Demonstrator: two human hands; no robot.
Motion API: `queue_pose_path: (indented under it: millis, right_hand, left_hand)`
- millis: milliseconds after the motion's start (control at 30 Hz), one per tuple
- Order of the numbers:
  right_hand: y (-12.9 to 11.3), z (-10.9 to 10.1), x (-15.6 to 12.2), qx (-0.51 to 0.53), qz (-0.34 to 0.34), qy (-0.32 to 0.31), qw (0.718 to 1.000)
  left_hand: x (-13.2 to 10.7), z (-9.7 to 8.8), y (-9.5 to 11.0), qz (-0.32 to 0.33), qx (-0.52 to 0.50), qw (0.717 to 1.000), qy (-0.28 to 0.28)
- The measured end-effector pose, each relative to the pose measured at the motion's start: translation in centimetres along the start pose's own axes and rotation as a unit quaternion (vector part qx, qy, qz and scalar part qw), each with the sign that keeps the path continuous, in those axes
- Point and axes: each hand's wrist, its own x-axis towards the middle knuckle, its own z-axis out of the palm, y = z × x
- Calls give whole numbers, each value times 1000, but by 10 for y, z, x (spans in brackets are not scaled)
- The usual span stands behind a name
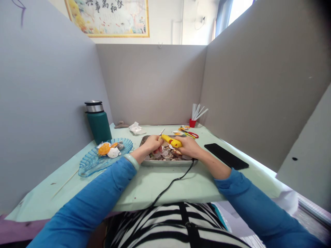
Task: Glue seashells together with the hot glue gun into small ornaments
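Note:
My right hand [188, 146] is wrapped round a yellow hot glue gun [171, 141], whose black cord [169, 186] runs down toward the table's front edge. At the gun's far end, my left hand [153, 143] is closed with its fingertips pressed together. What those fingers hold is mostly hidden. A thin white stick [162, 131] shows just beyond them; I cannot tell whether it belongs to the gun or is in the hand. Both hands hover over a metal tray [168, 163] filled with small seashells [168, 154].
Left stand a blue plate [89, 167] bearing shells, a green bottle [98, 125] and a thin wooden stick [64, 184]. Scissors [191, 134], a red cup [192, 123] of white sticks and crumpled tissue [136, 128] lie behind. A black flat object [226, 156] rests right. Grey partitions [152, 82] enclose the table.

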Motion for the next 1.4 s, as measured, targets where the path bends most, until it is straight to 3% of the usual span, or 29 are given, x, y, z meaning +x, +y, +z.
queue_pose_path:
  millis: [433, 700, 1400]
  right_hand:
    - [-1, -1, 0, 2, 2, -5, 1000]
    - [-1, 0, 0, 1, -5, -1, 1000]
    - [-2, -2, -1, 4, 4, -23, 1000]
  left_hand:
    - [-3, 0, 4, 4, 16, 1000, 1]
    - [1, -2, -1, 27, 105, 994, 15]
    - [-2, -2, 1, 37, 192, 981, 11]
